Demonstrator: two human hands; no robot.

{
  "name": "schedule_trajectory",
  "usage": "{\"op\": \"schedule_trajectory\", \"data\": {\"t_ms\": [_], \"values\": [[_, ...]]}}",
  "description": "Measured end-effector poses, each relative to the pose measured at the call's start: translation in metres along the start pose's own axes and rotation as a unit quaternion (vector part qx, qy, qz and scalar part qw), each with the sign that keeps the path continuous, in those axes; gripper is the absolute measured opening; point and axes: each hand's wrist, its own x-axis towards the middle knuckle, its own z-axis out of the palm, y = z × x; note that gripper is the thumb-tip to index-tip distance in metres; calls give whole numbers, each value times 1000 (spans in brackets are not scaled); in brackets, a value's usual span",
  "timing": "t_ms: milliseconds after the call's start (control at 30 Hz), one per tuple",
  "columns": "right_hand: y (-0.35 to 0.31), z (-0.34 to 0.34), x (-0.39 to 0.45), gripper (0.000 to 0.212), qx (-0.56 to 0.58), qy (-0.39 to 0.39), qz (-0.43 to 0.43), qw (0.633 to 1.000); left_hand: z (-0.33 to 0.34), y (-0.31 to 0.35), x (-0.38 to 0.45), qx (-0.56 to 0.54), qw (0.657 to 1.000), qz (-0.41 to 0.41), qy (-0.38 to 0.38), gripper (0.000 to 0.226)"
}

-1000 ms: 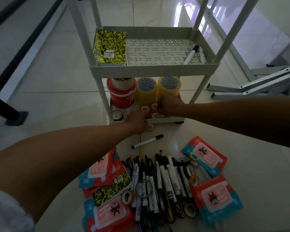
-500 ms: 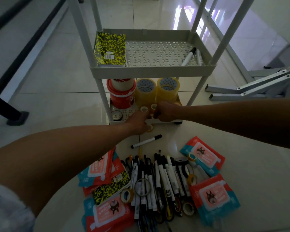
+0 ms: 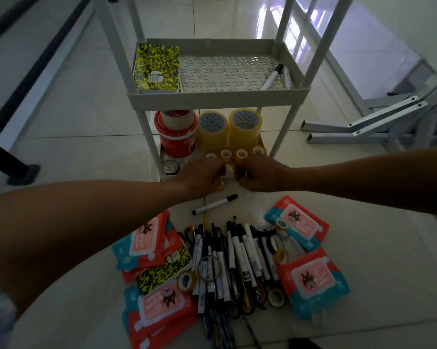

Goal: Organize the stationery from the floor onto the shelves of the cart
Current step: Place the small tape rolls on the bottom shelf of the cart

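Note:
The grey cart's lower shelf carries a red tape stack, two stacks of clear yellow tape and a row of small tape rolls. My left hand and my right hand meet at the shelf's front edge, fingers curled. A small tape roll shows under the left hand's fingers. The right hand seems to pinch another small roll, mostly hidden. The middle shelf holds a yellow-black notebook and a marker. Markers and pens lie piled on the floor.
Around the pile lie wipe packs, a second notebook, loose tape rolls and a lone marker. A folded metal frame stands right of the cart. A black table leg is at the left.
Both hands drew back slightly from the lower shelf toward its front edge. The row of small tape rolls behind them now shows.

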Motion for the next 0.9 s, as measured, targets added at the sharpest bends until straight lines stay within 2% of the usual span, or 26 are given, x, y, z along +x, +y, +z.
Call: {"op": "schedule_trajectory", "data": {"t_ms": [133, 200, 367, 467, 567, 667, 767, 900], "values": [[8, 6, -25, 14, -20, -130, 57, 990, 21, -8, -14, 99, 984, -17, -147, 22], [12, 11, -36, 17, -32, -183, 86, 979, 30, -14, -18, 114, 975, -26, -188, 33], [22, 24, -62, 42, -77, -294, 133, 943, 35, -20, -10, 111, 983, -8, -148, 48], [26, 26, -71, 56, -91, -309, 130, 938, 40, -19, -2, 115, 985, 0, -132, 57], [27, 27, -75, 63, -100, -336, 116, 929, 47, -19, 3, 103, 985, -2, -137, 46], [28, 28, -80, 61, -100, -348, 108, 926, 51, -18, 8, 98, 987, -10, -130, 36], [26, 30, -86, 50, -125, -332, 86, 931, 54, -17, 9, 119, 984, -2, -131, 26], [18, 27, -91, 45, -131, -319, 98, 933, 55, -15, 10, 149, 978, 3, -148, 31]]}}
